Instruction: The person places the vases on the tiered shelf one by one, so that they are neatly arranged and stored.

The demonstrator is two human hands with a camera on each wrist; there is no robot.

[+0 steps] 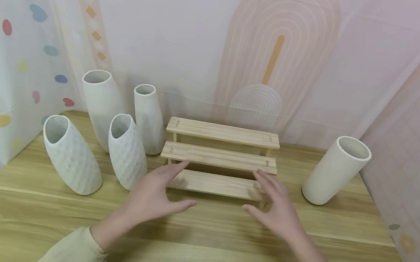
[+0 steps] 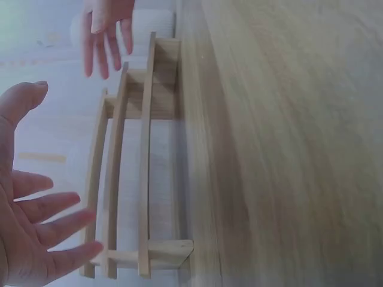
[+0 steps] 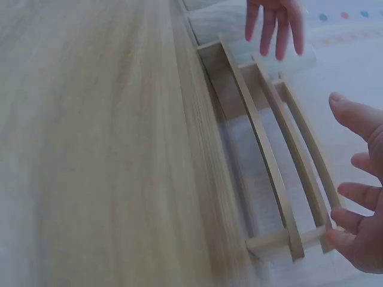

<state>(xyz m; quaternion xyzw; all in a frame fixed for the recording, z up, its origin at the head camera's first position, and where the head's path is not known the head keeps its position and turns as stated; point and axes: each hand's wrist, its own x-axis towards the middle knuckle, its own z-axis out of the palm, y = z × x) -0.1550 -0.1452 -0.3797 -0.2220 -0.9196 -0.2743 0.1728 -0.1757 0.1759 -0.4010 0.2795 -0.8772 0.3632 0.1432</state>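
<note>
A three-tier wooden step rack [image 1: 220, 157] stands at the back middle of the table. Both hands hover in front of its two ends, palms facing each other. My left hand [image 1: 154, 194] has its thumb spread from the fingers, which reach toward the rack's left end; nothing is in it. On the other side, my right hand [image 1: 278, 208] is likewise spread and holds nothing, fingertips overlapping the rack's right end in the head view. A small dimpled white vase [image 1: 127, 154] stands just beyond the left hand.
Left of the rack are more white vases: a dimpled one [image 1: 72, 156] in front, a tall one [image 1: 102, 105] behind it and a slim one [image 1: 149, 120]. A ribbed white vase [image 1: 335, 172] stands at the right. Patterned curtain [image 1: 177, 27] hangs behind the wooden table [image 1: 204, 261].
</note>
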